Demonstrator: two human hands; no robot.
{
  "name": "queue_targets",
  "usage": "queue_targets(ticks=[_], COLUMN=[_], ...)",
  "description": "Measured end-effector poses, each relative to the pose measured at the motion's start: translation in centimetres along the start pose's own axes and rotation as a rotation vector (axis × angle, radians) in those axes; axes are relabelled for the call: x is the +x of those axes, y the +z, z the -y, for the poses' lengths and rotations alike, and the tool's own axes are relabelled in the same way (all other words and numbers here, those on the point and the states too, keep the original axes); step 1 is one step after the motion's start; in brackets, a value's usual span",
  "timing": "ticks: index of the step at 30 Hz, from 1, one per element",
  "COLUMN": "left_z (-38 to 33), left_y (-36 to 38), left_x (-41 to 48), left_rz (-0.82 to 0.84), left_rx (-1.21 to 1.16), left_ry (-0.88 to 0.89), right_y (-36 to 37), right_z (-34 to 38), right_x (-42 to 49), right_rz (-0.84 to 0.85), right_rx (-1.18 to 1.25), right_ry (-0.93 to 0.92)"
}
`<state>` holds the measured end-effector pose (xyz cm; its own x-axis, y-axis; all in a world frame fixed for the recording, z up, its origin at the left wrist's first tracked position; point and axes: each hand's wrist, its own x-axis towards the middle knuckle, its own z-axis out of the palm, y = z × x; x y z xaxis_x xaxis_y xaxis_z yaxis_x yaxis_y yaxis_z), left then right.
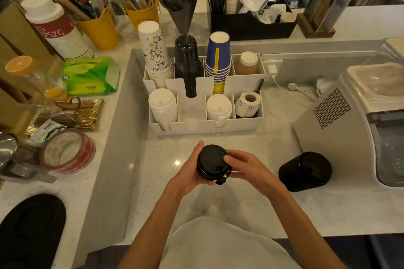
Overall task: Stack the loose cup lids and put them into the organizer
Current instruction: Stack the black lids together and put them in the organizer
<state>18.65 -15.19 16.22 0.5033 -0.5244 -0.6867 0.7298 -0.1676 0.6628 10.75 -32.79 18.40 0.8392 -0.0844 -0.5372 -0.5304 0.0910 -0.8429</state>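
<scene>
Both hands hold a short stack of black cup lids (212,162) above the counter, just in front of the white organizer (205,126). My left hand (188,172) cups the stack from the left and below. My right hand (244,168) grips its right side, thumb on the top lid. A second stack of black lids (305,171) lies on its side on the counter to the right. In the organizer's front row, white lid stacks (162,107) fill the left slot and another white stack (218,107) the third; the slot between them (191,107) looks empty.
The organizer's back row holds paper cups (155,50), black cups (187,61) and blue cups (218,57); a label roll (248,103) sits front right. A beige machine (349,120) stands at right. Tape rolls (67,152), tissues (90,76) and utensil tubs crowd the raised left ledge.
</scene>
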Motion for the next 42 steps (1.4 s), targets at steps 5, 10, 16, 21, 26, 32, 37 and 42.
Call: queue_targets(ticks=[5,10,16,21,26,32,37,42], left_z=[1.5,2.1,2.1,2.1,2.5,3.3,3.7,4.2], left_y=[0.8,3.8,11.1,17.9,21.4,21.6,21.5,21.4], left_x=[0.7,1.7,5.6,8.6,9.0,9.0,8.8,8.5], left_rz=[-0.047,0.029,0.193,0.406,0.519,0.433,0.359,0.355], left_rx=[0.009,0.125,0.798,1.055,0.979,0.954,0.978,0.899], left_ry=[0.057,0.108,0.23,0.291,0.395,0.505,0.561,0.509], right_y=[-0.7,-3.2,-8.6,-10.9,-11.9,-12.4,-13.1,-13.4], right_z=[-1.9,-4.0,-4.8,-5.5,-7.4,-8.2,-8.8,-8.1], right_x=[-0.6,-4.0,-10.0,-10.3,-9.2,-8.2,-7.8,-8.5], right_rz=[-0.227,-0.504,-0.874,-0.957,-1.032,-1.029,-0.981,-0.733], right_rx=[-0.139,0.144,0.532,0.721,0.624,0.575,0.491,0.614], right_ry=[0.004,-0.009,-0.152,-0.12,-0.021,0.009,0.037,0.003])
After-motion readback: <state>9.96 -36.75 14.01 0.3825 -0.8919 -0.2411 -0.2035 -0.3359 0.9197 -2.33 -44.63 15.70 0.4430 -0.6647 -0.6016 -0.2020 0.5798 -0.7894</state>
